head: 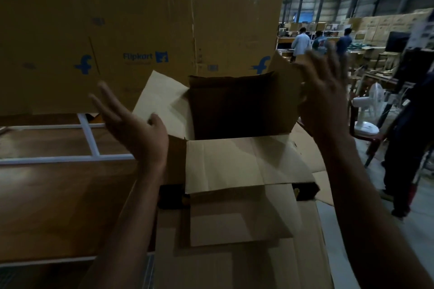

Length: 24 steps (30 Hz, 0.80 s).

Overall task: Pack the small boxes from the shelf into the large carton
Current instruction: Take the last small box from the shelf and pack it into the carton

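An open brown carton [244,162] sits in front of me with its flaps spread; its inside is dark and I cannot see any contents. My left hand [131,124] hovers at the carton's left flap, palm up, fingers spread, holding nothing. My right hand [326,96] is raised at the carton's right side, fingers apart, next to the upright right flap [285,77]; whether it touches the flap is unclear. No small boxes are visible.
A large flattened Flipkart cardboard sheet [141,42] stands behind the carton. A white-framed wooden shelf [58,159] lies to the left. Another cardboard box [234,253] is under the carton. A person in dark clothes [408,148] stands at right near a white fan [368,112].
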Available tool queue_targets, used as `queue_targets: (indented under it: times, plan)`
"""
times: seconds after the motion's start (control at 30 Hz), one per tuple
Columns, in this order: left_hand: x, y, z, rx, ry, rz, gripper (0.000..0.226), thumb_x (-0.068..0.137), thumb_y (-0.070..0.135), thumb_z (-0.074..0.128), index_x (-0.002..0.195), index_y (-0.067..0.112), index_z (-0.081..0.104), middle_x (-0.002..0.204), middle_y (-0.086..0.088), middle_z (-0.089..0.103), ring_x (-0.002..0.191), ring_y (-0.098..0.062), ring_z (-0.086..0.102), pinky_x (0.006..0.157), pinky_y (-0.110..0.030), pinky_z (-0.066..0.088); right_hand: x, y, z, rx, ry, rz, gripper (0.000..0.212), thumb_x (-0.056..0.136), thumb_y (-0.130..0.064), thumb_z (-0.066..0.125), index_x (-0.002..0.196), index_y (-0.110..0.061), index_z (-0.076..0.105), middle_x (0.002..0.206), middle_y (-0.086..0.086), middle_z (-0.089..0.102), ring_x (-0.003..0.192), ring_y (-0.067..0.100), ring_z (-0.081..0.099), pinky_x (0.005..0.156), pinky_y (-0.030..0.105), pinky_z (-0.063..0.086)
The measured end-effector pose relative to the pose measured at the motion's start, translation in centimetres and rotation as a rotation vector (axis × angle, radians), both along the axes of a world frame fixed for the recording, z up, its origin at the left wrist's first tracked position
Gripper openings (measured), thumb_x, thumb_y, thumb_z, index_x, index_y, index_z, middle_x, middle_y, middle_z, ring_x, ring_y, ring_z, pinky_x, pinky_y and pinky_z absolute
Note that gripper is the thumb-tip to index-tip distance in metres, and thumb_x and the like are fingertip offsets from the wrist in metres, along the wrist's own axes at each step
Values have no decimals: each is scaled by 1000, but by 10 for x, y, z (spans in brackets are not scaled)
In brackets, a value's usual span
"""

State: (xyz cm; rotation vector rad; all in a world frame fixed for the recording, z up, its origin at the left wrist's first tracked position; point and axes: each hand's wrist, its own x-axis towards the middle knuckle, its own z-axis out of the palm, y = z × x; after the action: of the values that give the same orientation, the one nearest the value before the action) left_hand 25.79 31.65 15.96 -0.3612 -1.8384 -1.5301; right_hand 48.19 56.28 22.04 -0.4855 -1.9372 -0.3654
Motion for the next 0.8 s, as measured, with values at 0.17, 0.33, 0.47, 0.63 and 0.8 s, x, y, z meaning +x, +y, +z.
queue_targets:
  times: [0.17, 0.33, 0.47, 0.63, 0.8]
  plan:
    - [15, 16, 35, -699, 240, -192, 38, 96, 29, 63, 134, 35, 60, 140, -1, 59, 143, -27, 44, 124, -62, 10, -30, -16, -9, -192, -585, 14, 47, 93, -16, 65, 139, -18, 56, 149, 13, 53, 152, 38, 29, 125, 61, 11]
    - [12, 37, 62, -1262, 13, -17, 47, 97, 60, 50, 135, 33, 58, 158, -15, 42, 155, -45, 8, 107, -81, -15, -55, -5, -25, -463, -828, -171, 49, 101, -28, 59, 148, -23, 45, 163, 27, 26, 149, 59, 16, 118, 75, 12]
    - [4, 29, 56, -1364, -39, 60, 52, 97, 63, 46, 141, 35, 51, 166, -26, 15, 153, -50, -2, 106, -82, -17, -68, 6, -19, -527, -850, -222, 55, 99, -37, 63, 149, -26, 43, 163, 24, 28, 148, 58, 21, 111, 82, 19]
    - [-6, 12, 40, -1413, -168, 51, 70, 97, 66, 45, 157, 35, 27, 168, -24, -9, 150, -50, -22, 106, -80, -20, -83, 15, -35, -542, -837, -247, 70, 96, -50, 63, 156, -29, 32, 169, 22, 7, 149, 60, 11, 110, 83, 19]
    - [-22, -8, 49, -1485, -303, -2, 72, 100, 62, 41, 160, 30, 21, 169, -19, -5, 153, -45, -18, 107, -78, -21, -93, 23, -43, -507, -852, -274, 87, 93, -53, 66, 162, -30, 18, 170, 22, 1, 151, 57, 7, 112, 80, 21]
